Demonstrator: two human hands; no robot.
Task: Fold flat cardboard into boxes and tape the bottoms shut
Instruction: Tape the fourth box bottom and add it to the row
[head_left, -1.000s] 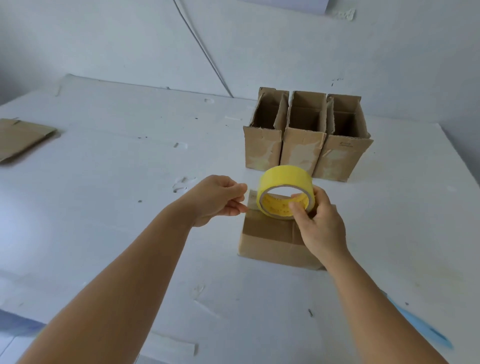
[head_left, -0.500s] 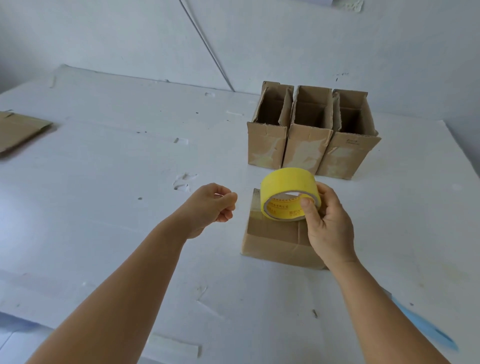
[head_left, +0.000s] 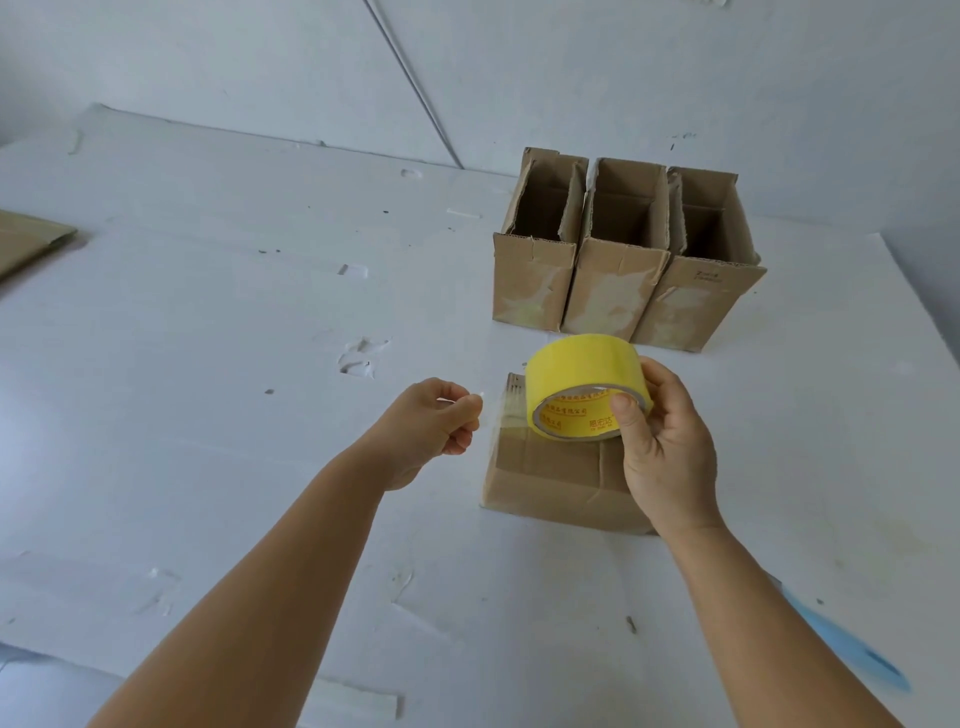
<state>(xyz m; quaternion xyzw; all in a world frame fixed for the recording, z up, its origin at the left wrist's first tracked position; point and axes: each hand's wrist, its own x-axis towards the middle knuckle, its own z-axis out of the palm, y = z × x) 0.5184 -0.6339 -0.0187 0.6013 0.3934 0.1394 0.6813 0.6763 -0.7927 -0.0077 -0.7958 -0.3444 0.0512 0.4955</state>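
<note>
While three brown cardboard boxes (head_left: 623, 260) stand finished at twelve o'clock, your right hand (head_left: 662, 452) grips the yellow tape roll (head_left: 584, 387) and your left hand (head_left: 431, 426) pinches its clear tape end over the untaped fourth cardboard box (head_left: 550, 483).

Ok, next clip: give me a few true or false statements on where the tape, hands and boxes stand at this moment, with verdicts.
1. The right hand holds the yellow tape roll above the box lying on the table. True.
2. The left hand lies flat on the table. False: it is raised, its fingers pinching the pulled-out tape end.
3. Three open boxes stand side by side behind the roll. True.
4. The tape roll is blue. False: it is yellow.
5. Flat cardboard lies at the table's far left edge. True.
</note>
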